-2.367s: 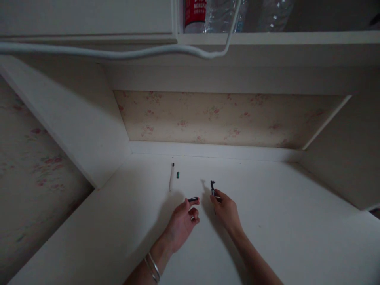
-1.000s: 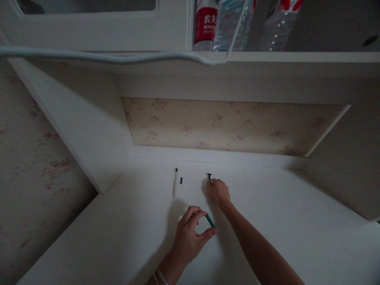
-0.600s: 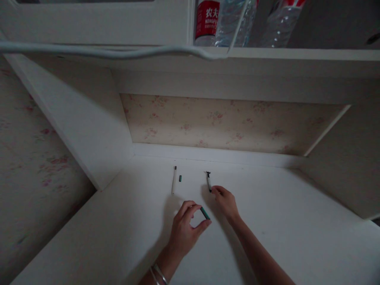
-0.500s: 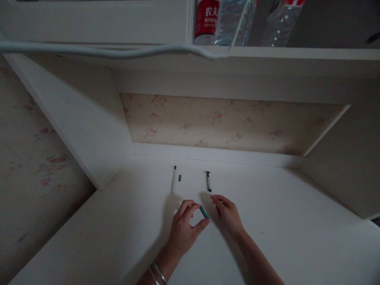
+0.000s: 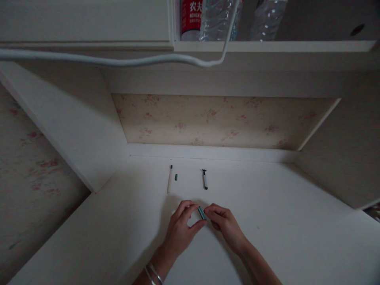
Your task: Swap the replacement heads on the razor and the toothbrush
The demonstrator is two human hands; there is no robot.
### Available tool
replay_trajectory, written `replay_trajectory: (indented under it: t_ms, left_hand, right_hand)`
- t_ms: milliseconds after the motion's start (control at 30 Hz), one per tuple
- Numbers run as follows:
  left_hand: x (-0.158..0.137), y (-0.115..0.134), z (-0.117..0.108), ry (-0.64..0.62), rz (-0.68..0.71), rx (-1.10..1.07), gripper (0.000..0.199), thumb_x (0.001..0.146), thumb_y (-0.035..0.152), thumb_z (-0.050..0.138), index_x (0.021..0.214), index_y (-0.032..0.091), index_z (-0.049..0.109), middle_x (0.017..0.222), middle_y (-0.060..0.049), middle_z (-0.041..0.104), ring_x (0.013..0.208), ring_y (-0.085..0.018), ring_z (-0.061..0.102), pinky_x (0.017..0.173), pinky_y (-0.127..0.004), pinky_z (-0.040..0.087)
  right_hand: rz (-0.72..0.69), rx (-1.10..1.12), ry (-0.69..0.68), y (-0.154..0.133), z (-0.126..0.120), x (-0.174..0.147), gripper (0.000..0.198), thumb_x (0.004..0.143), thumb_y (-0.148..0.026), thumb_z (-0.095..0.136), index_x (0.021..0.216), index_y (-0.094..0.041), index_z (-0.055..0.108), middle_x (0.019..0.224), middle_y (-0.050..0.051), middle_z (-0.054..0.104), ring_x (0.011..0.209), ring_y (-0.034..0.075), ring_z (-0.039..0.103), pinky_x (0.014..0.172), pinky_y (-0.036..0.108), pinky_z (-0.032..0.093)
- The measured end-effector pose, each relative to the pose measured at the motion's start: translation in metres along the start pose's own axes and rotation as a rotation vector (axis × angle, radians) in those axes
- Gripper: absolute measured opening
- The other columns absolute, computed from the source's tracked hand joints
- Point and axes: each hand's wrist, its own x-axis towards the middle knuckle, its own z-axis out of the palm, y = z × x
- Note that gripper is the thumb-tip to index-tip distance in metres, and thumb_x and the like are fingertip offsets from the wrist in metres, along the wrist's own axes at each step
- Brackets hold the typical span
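My left hand (image 5: 181,227) holds a small green and black razor cartridge (image 5: 202,213) by its two ends, between thumb and fingers, tilted above the white desk. Close against its right side is my right hand (image 5: 224,221), fingers pinched together. Whether those fingertips touch the cartridge or grip anything is too small to tell. Beyond the hands lies a razor (image 5: 204,180) with a pale grip and black ends. Farther left lie a second small green cartridge (image 5: 176,177) and a slim white stick with a dark tip (image 5: 170,180).
The white desk surface (image 5: 118,229) runs back to a floral wall panel (image 5: 178,122), with side panels left and right. Overhead, a shelf (image 5: 267,46) holds plastic bottles (image 5: 218,19). A pale cable (image 5: 118,62) hangs across its front edge.
My right hand has come left, its fingertips now at the cartridge's side. The left hand keeps its hold on the cartridge. The view has shifted slightly.
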Motion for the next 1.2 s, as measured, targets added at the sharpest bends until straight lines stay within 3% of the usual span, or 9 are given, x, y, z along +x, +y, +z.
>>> replay_trajectory:
  t_ms: [200,433,667,800,1200]
  left_hand:
    - [0.0,-0.001,0.003,-0.017,0.009,-0.046,0.039,0.076,0.035,0.069,0.111,0.025,0.058,0.107,-0.006,0.055,0.076,-0.016,0.056,0.065,-0.028,0.052]
    - [0.005,0.001,0.003,-0.134,-0.03,-0.361,0.028,0.083,0.025,0.061,0.111,0.026,0.061,0.108,-0.006,0.054,0.075,-0.013,0.058,0.064,-0.024,0.051]
    - [0.01,0.004,-0.003,-0.144,-0.021,-0.379,0.018,0.087,0.025,0.055,0.098,0.023,0.069,0.09,-0.005,0.063,0.085,-0.017,0.058,0.075,-0.025,0.047]
    - [0.012,0.004,-0.006,-0.134,-0.065,-0.421,0.015,0.085,0.025,0.057,0.088,0.019,0.07,0.083,-0.005,0.062,0.076,-0.015,0.058,0.067,-0.023,0.045]
    - [0.012,0.01,-0.012,-0.243,-0.185,-0.525,0.016,0.081,0.027,0.06,0.091,0.017,0.07,0.079,-0.004,0.062,0.067,-0.013,0.054,0.06,-0.022,0.042]
  right_hand:
    - [0.039,0.054,-0.028,0.0,0.0,0.001,0.023,0.075,-0.036,0.067,0.07,-0.014,0.065,0.051,-0.006,0.034,0.048,0.008,0.022,0.046,0.025,0.013]
    - [0.08,0.109,-0.092,-0.004,-0.007,0.0,0.019,0.073,-0.031,0.067,0.066,-0.014,0.064,0.051,-0.006,0.038,0.047,0.008,0.021,0.047,0.027,0.011]
    - [0.065,0.133,-0.132,-0.003,-0.008,-0.002,0.018,0.074,-0.026,0.065,0.061,-0.014,0.059,0.055,-0.004,0.04,0.052,0.01,0.024,0.049,0.027,0.014]
    - [0.085,0.141,-0.124,-0.001,-0.007,-0.002,0.023,0.073,-0.028,0.066,0.058,-0.015,0.055,0.053,-0.005,0.036,0.05,0.009,0.024,0.048,0.026,0.014]
    - [0.138,0.091,-0.108,-0.002,-0.005,-0.002,0.027,0.071,-0.036,0.067,0.058,-0.016,0.054,0.048,-0.006,0.035,0.045,0.008,0.023,0.045,0.025,0.012]
